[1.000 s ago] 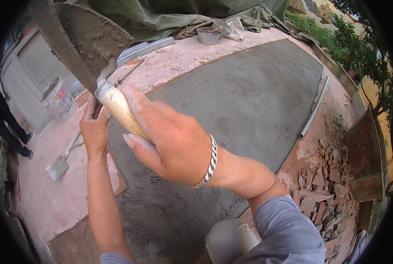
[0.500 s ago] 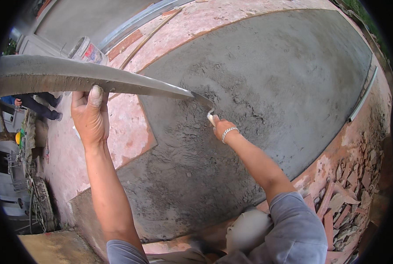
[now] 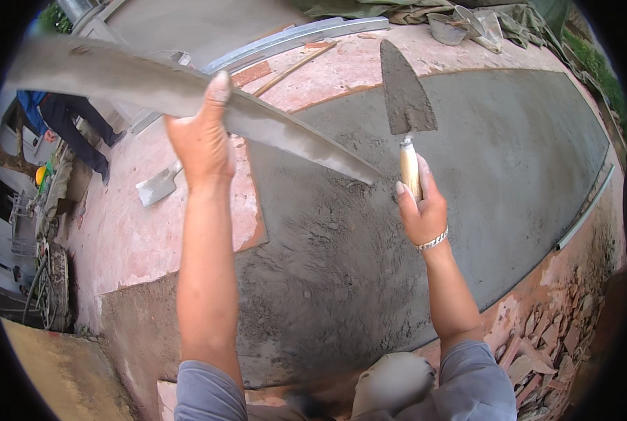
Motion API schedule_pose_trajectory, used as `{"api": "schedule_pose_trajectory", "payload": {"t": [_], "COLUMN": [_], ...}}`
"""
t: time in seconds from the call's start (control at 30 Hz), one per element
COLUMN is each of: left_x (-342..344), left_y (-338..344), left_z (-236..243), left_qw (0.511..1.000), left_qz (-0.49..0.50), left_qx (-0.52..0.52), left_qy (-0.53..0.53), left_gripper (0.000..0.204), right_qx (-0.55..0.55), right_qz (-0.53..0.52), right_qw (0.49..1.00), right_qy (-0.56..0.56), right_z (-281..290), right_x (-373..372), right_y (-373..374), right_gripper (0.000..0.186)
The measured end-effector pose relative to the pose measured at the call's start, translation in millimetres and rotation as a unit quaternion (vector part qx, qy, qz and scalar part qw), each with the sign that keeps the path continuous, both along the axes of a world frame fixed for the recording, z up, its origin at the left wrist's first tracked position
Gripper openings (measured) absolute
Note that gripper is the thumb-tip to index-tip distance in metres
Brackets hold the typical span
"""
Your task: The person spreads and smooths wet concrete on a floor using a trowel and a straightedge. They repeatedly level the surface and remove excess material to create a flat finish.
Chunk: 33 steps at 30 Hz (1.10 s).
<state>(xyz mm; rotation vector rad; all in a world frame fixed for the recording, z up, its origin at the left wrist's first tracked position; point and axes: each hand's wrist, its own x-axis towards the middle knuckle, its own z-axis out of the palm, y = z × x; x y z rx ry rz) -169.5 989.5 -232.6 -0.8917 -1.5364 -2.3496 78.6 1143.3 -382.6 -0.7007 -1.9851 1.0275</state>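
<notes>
My left hand [image 3: 204, 151] is closed round a long grey metal straightedge [image 3: 303, 144], its thumb on top. The bar slants from the upper left down toward the middle, and its tip is at the wet mortar [image 3: 499, 161]; I cannot tell whether it touches. In my right hand [image 3: 425, 216] is a pointed trowel [image 3: 408, 95], gripped by its pale wooden handle. The mortar-smeared blade points away from me, raised over the slab. The mortar looks smooth at the far right and rough, with lumps, nearer to me.
A shovel blade [image 3: 159, 185] lies on the pinkish floor [image 3: 127, 245] at left. Beyond it stands another person [image 3: 78, 116]. A wooden strip [image 3: 296, 68] lies at the back. Broken tile rubble [image 3: 538, 358] is heaped at the lower right, and a thin metal strip [image 3: 585, 208] borders the slab.
The trowel has come away from the straightedge's end and been raised, blade pointing away. My left hand has shifted right with the bar, which now tilts more steeply downward. The view has shifted too.
</notes>
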Motion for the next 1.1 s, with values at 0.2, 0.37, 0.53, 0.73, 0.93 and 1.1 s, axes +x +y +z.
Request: {"api": "schedule_pose_trajectory", "payload": {"t": [0.2,0.37,0.53,0.73,0.93,1.1], "left_x": [7,26,45,36,5,12], "left_y": [14,16,21,-3,-48,-43], "left_z": [-22,0,20,4,-24,-62], "left_qw": [0.976,0.935,0.93,0.983,0.988,0.981], "left_qz": [-0.183,-0.335,-0.336,-0.186,-0.136,-0.057], "left_qx": [0.113,0.088,0.085,0.003,0.044,-0.182], "left_qy": [-0.029,-0.08,-0.119,0.001,-0.066,-0.019], "left_gripper": [0.055,0.056,0.061,0.049,0.049,0.057], "right_qx": [0.094,0.239,0.292,0.259,0.04,-0.034], "right_qz": [0.103,0.178,0.147,0.111,0.1,0.068], "right_qw": [0.985,0.939,0.921,0.957,0.917,0.865], "right_qy": [0.1,0.174,0.212,0.065,-0.385,-0.495], "right_z": [105,196,246,139,-87,-141], "right_x": [-9,-21,-34,-35,-7,12], "right_y": [-34,-74,-104,-103,-37,34], "right_gripper": [0.059,0.061,0.068,0.073,0.065,0.06]}}
